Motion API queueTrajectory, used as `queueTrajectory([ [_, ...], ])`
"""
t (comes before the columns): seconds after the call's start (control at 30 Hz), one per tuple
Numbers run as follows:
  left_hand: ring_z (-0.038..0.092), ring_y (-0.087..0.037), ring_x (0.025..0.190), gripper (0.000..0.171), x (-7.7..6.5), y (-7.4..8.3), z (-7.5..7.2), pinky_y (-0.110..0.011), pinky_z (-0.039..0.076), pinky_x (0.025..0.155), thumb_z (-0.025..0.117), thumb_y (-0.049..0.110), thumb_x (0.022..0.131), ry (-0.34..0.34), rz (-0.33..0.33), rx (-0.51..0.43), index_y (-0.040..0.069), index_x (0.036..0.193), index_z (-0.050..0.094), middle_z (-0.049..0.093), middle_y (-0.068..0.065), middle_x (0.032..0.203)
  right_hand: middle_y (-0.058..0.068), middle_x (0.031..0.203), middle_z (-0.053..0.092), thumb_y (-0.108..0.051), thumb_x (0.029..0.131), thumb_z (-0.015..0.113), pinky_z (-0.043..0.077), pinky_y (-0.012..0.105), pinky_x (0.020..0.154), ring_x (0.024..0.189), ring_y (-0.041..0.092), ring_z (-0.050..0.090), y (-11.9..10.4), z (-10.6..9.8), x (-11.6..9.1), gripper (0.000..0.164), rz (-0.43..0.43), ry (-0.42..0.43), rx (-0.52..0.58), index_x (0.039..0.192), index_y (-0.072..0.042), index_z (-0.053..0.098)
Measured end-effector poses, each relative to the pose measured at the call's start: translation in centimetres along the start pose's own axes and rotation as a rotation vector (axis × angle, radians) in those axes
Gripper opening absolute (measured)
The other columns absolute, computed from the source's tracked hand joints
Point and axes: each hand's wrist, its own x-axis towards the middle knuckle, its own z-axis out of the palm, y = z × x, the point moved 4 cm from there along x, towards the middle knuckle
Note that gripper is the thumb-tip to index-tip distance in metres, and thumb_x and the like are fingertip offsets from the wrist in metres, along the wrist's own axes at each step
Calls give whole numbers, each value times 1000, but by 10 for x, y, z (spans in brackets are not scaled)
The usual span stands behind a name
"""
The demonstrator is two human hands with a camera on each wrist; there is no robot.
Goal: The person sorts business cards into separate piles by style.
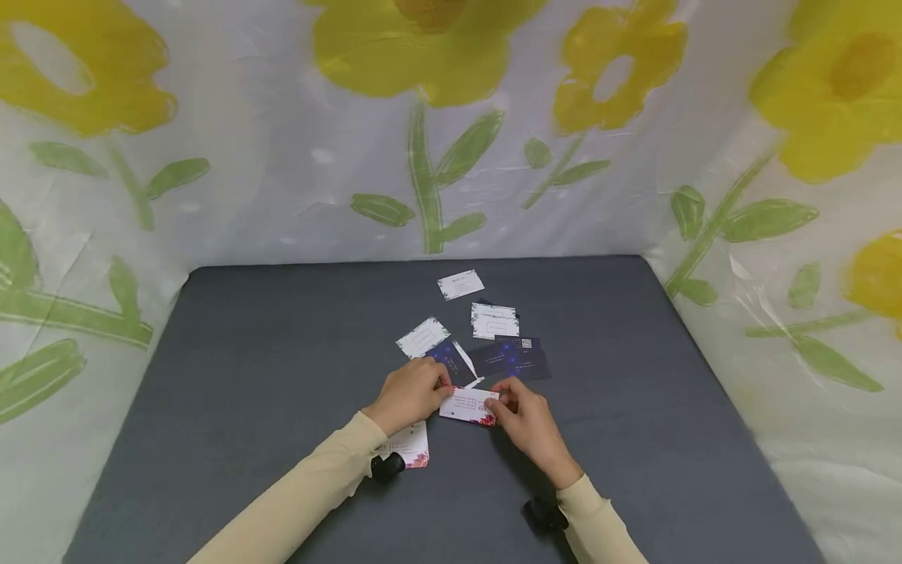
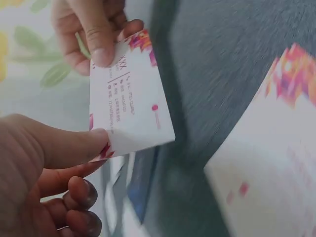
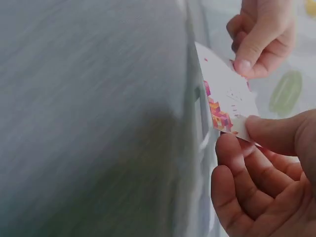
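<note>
A white business card [image 1: 468, 405] with pink and orange patterned corners is held between both hands above the table. My left hand [image 1: 411, 394] pinches one end, its thumb on the printed face in the left wrist view. At the opposite end my right hand [image 1: 524, 419] pinches the card between thumb and fingers. Under the left forearm lies a pile of similar white-and-pink cards [image 1: 411, 445], partly hidden by the sleeve. Just beyond the hands are dark blue cards [image 1: 451, 362], with a white card edge beside them.
More dark blue cards [image 1: 510, 358] lie on the grey table [image 1: 282, 352] past the right hand. White cards with leafy corners sit farther back: one at the left [image 1: 423, 338], some overlapping [image 1: 495, 321], and one farthest away [image 1: 460, 284]. A flowered curtain [image 1: 282, 157] surrounds the table.
</note>
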Motion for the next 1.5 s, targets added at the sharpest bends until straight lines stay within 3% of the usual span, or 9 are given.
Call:
queueTrajectory([
  [0.17,54,-13,81,7,-17,-14,-33,-29,41,62,77,23,94,81,-59,-18,17,91,79,64,3,82,5,78,74,-11,98,71,47,21,63,65,6,61,-26,10,14,5,-40,11,95,100,-8,74],
  [0.37,51,-13,74,8,-54,-31,-52,-28,38,61,77,21,94,23,-127,-70,16,89,80,63,4,79,4,83,75,-10,94,75,45,19,64,68,4,56,-48,30,13,4,-8,-100,119,94,-9,78],
  [0.5,49,-12,70,10,-78,-50,-49,-27,36,59,78,21,93,-5,-200,-95,17,84,77,60,5,74,4,79,72,-10,94,74,42,19,60,65,3,51,-55,52,5,5,-8,-211,122,94,-7,77],
  [0.67,48,-11,68,21,-90,-67,-38,-28,35,60,80,24,90,20,-242,-99,18,74,68,57,4,71,2,77,72,-12,93,73,43,19,59,64,1,52,-57,67,1,5,-26,-246,75,91,-8,77],
  [0.87,49,-13,75,24,-95,-78,-25,-31,39,64,81,24,89,20,-259,-66,19,73,65,59,3,75,-2,75,70,-12,91,73,39,20,59,63,1,48,-58,78,-1,5,-57,-225,-54,87,-12,77],
  [1.07,50,-14,76,22,-97,-81,-14,-33,40,64,81,22,89,45,-271,-61,17,74,65,61,1,78,-4,78,67,-11,86,76,41,24,65,69,6,52,-59,85,-5,5,-150,-143,-201,82,-14,76],
  [1.27,47,-15,73,22,-98,-81,-7,-32,37,61,81,20,90,49,-268,-74,15,76,65,58,1,77,-5,77,63,-11,85,77,44,27,66,74,9,55,-60,89,-11,6,-189,-108,-280,81,-15,74],
  [1.5,48,-15,75,20,-98,-83,-3,-32,37,61,81,21,90,67,-259,-60,15,83,63,60,0,80,-6,72,55,-11,85,75,37,23,60,69,8,49,-63,91,-13,9,-213,-89,-334,81,-15,68],
])
